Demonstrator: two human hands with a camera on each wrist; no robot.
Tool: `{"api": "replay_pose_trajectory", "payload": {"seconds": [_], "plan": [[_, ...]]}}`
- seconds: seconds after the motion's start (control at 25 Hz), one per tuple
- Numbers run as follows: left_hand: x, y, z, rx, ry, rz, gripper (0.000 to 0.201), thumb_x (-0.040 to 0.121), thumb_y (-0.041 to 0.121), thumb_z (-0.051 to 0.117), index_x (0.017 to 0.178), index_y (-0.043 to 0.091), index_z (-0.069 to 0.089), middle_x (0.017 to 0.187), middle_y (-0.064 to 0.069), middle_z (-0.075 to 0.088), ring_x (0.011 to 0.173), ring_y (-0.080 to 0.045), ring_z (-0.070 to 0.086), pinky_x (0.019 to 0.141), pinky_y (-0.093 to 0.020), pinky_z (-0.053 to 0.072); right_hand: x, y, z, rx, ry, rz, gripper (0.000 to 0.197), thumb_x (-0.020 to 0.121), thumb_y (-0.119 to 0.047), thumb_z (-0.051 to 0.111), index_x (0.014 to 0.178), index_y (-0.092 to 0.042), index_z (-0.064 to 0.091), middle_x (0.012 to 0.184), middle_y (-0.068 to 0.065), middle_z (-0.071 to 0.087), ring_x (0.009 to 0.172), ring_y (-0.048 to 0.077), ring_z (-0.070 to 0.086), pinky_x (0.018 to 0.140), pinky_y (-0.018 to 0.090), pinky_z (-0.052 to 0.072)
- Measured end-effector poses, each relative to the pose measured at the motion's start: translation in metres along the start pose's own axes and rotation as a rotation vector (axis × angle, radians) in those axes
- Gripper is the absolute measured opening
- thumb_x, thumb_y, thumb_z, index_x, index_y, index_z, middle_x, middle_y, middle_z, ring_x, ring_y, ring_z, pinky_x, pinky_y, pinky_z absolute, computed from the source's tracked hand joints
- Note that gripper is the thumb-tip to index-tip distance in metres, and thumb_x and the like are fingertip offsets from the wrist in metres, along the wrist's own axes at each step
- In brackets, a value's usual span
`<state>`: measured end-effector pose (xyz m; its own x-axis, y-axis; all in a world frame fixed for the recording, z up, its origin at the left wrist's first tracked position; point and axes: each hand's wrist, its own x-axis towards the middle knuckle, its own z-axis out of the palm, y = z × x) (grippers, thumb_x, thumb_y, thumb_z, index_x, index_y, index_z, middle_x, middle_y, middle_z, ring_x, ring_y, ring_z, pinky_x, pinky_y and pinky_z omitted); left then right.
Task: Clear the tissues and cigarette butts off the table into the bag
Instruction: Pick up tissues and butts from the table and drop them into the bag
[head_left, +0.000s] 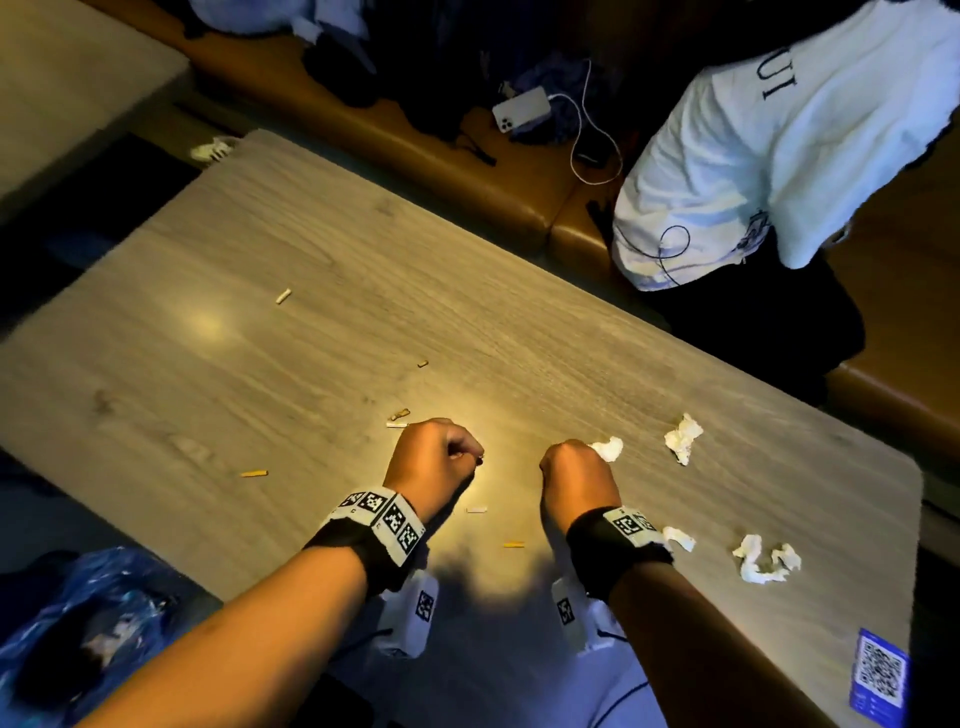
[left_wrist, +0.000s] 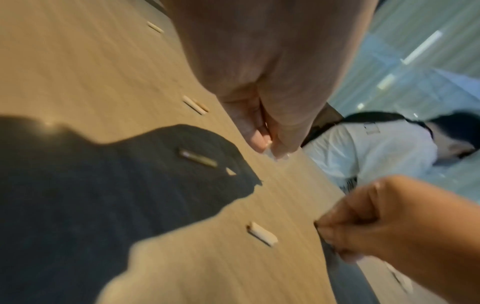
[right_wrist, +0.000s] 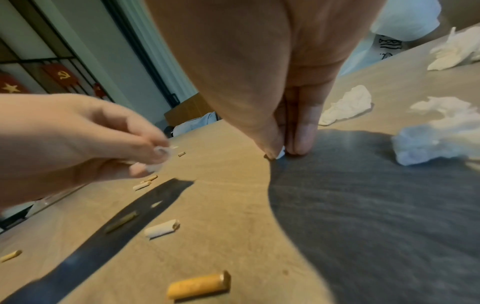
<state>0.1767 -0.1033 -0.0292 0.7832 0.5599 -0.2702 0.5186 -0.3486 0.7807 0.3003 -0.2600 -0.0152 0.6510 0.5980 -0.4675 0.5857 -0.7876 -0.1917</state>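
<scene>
Several cigarette butts lie on the wooden table (head_left: 311, 249), among them a white butt (head_left: 476, 510) and an orange butt (head_left: 513, 544) between my wrists. Crumpled tissues (head_left: 683, 436) (head_left: 766, 561) lie on the right. My left hand (head_left: 475, 457) hovers above the table with its fingers curled, pinching a small white scrap (right_wrist: 161, 153). My right hand (head_left: 587, 449) has its thumb and fingers down on the table, pinching a small white bit (right_wrist: 282, 153). Another tissue (head_left: 608, 448) lies just beyond it. A blue plastic bag (head_left: 93, 613) sits below the table's near left edge.
A person in a white shirt (head_left: 753, 156) sits on the brown bench beyond the table's far right side. A phone (head_left: 522, 111) on a cable lies on the bench. A blue QR sticker (head_left: 878, 670) marks the near right corner. A tissue (head_left: 210, 149) lies past the far left corner.
</scene>
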Motion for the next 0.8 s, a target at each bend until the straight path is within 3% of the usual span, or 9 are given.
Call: {"api": "replay_pose_trajectory", "payload": {"seconds": [0.2, 0.36, 0.44, 0.52, 0.64, 0.8], "plan": [[-0.034, -0.051, -0.066, -0.211, 0.183, -0.112, 0.021, 0.074, 0.0, 0.074, 0.07, 0.02, 0.078, 0.072, 0.005, 0.075, 0.068, -0.01, 0.071, 0.068, -0.021, 0.056, 0.004, -0.013, -0.005, 0.155, 0.005, 0.071, 0.016, 0.087, -0.006, 0.062, 0.081, -0.012, 0.076, 0.086, 0.01, 0.075, 0.08, 0.028, 0.069, 0.075, 0.032, 0.053], [-0.062, -0.107, -0.117, -0.272, 0.269, -0.169, 0.015, 0.075, 0.01, 0.078, 0.073, 0.024, 0.078, 0.073, 0.012, 0.075, 0.068, -0.006, 0.072, 0.068, -0.029, 0.059, -0.007, -0.085, -0.005, 0.266, 0.091, -0.042, 0.016, 0.087, -0.013, 0.066, 0.074, -0.015, 0.076, 0.081, 0.001, 0.072, 0.074, 0.02, 0.066, 0.071, 0.029, 0.051], [-0.083, -0.145, -0.145, -0.275, 0.348, -0.207, 0.009, 0.075, 0.022, 0.079, 0.077, 0.03, 0.077, 0.076, 0.019, 0.074, 0.072, 0.0, 0.071, 0.071, -0.029, 0.059, -0.004, -0.149, 0.003, 0.279, 0.053, -0.185, 0.015, 0.087, -0.013, 0.068, 0.076, -0.018, 0.076, 0.083, -0.002, 0.07, 0.074, 0.015, 0.065, 0.07, 0.027, 0.049], [-0.109, -0.177, -0.17, -0.346, 0.449, -0.273, 0.008, 0.075, 0.019, 0.081, 0.078, 0.025, 0.079, 0.077, 0.015, 0.075, 0.072, -0.002, 0.072, 0.072, -0.028, 0.06, -0.002, -0.214, 0.014, 0.277, 0.023, -0.327, 0.014, 0.086, -0.012, 0.068, 0.076, -0.016, 0.077, 0.08, -0.001, 0.07, 0.073, 0.013, 0.066, 0.068, 0.025, 0.051], [-0.158, -0.227, -0.207, -0.426, 0.634, -0.379, 0.009, 0.077, 0.006, 0.08, 0.078, 0.015, 0.079, 0.076, 0.006, 0.076, 0.071, -0.005, 0.072, 0.07, -0.021, 0.058, -0.013, -0.315, 0.041, 0.303, -0.073, -0.469, 0.011, 0.083, -0.014, 0.072, 0.084, -0.022, 0.079, 0.081, -0.012, 0.07, 0.075, -0.004, 0.063, 0.067, 0.003, 0.042], [-0.23, -0.327, -0.241, -0.477, 0.885, -0.615, 0.016, 0.077, 0.003, 0.08, 0.072, 0.017, 0.076, 0.07, 0.008, 0.074, 0.065, 0.003, 0.068, 0.065, -0.009, 0.051, -0.042, -0.419, 0.096, 0.28, -0.21, -0.64, 0.009, 0.08, -0.016, 0.075, 0.084, -0.023, 0.078, 0.082, -0.012, 0.07, 0.076, 0.001, 0.065, 0.07, 0.006, 0.044]]}}
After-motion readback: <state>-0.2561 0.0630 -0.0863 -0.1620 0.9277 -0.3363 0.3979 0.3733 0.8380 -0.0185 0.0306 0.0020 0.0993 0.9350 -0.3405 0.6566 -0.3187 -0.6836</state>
